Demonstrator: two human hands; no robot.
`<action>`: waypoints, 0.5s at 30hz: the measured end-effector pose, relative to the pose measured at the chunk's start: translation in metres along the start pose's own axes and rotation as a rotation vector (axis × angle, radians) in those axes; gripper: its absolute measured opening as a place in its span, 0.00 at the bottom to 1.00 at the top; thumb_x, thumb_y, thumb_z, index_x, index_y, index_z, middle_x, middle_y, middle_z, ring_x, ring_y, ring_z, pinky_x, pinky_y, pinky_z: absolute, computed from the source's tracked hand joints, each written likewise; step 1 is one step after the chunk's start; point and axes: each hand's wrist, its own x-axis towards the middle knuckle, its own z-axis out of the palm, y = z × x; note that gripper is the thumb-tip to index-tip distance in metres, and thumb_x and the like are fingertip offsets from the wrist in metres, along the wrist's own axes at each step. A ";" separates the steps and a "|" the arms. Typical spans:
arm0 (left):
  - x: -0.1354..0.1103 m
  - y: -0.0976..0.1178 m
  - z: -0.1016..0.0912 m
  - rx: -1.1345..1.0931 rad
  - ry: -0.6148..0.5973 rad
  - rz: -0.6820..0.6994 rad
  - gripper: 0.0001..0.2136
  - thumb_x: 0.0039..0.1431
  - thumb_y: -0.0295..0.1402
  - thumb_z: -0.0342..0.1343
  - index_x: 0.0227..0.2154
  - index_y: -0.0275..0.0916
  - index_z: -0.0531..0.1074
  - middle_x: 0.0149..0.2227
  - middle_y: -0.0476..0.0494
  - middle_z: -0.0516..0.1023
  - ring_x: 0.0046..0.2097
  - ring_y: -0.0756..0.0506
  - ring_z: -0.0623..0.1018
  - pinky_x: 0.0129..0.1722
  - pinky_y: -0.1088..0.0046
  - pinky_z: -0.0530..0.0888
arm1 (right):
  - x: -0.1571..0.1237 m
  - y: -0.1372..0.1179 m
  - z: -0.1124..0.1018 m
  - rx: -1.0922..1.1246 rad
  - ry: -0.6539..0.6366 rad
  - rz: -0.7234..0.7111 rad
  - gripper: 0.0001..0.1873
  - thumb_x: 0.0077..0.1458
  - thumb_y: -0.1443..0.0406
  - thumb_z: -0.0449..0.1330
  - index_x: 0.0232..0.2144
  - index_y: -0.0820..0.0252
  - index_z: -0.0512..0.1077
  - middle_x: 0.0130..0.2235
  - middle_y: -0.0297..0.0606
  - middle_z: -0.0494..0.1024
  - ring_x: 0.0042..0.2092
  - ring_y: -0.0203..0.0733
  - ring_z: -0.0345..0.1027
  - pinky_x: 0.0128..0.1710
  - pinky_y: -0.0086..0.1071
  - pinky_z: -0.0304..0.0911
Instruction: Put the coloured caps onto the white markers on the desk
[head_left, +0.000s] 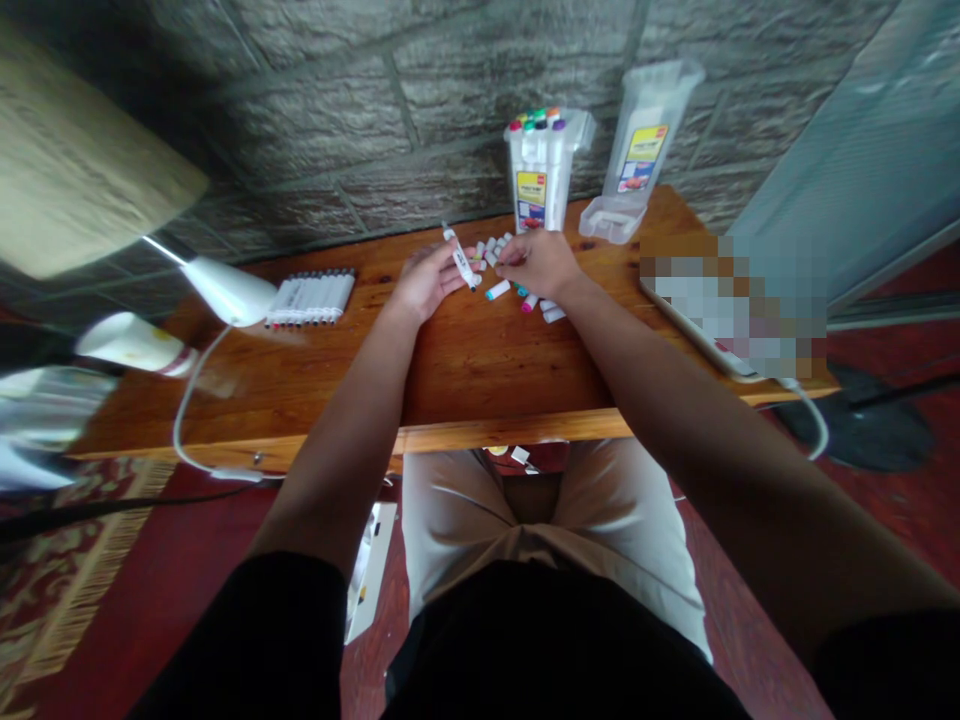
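Observation:
In my left hand (429, 282) a white marker (460, 258) with a dark end is held at a slant, between thumb and fingers. My right hand (544, 262) is just to the right of it, over a loose pile of white markers (498, 290) with coloured ends, among them blue, green and pink. Its thumb and fingertips are pinched together at the pile; what they grip is too small to make out. Part of the pile is hidden under that hand. Farther left on the table, a neat row of white markers (311, 298) lies side by side.
Behind the pile stands a see-through marker box (534, 170) with coloured caps on top. A second box (646, 135) stands to its right, its lid (611, 218) open. A white lamp base (232, 292), a paper cup (135, 342) and a partly blurred-out device (697, 325) flank the wooden table (480, 370).

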 end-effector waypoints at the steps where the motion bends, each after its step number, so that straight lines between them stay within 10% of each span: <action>1: 0.000 0.000 0.001 -0.008 -0.008 0.001 0.17 0.63 0.44 0.57 0.49 0.38 0.73 0.47 0.36 0.82 0.53 0.39 0.80 0.55 0.59 0.76 | 0.000 -0.001 0.000 0.000 -0.007 0.005 0.06 0.50 0.68 0.67 0.34 0.60 0.81 0.34 0.38 0.82 0.36 0.42 0.74 0.42 0.37 0.69; 15: -0.004 0.002 0.009 -0.005 -0.013 -0.004 0.13 0.61 0.39 0.61 0.43 0.38 0.73 0.42 0.38 0.83 0.49 0.41 0.82 0.52 0.60 0.77 | -0.003 -0.002 -0.001 0.006 -0.024 -0.061 0.07 0.56 0.61 0.65 0.28 0.57 0.80 0.31 0.38 0.82 0.34 0.44 0.74 0.38 0.38 0.68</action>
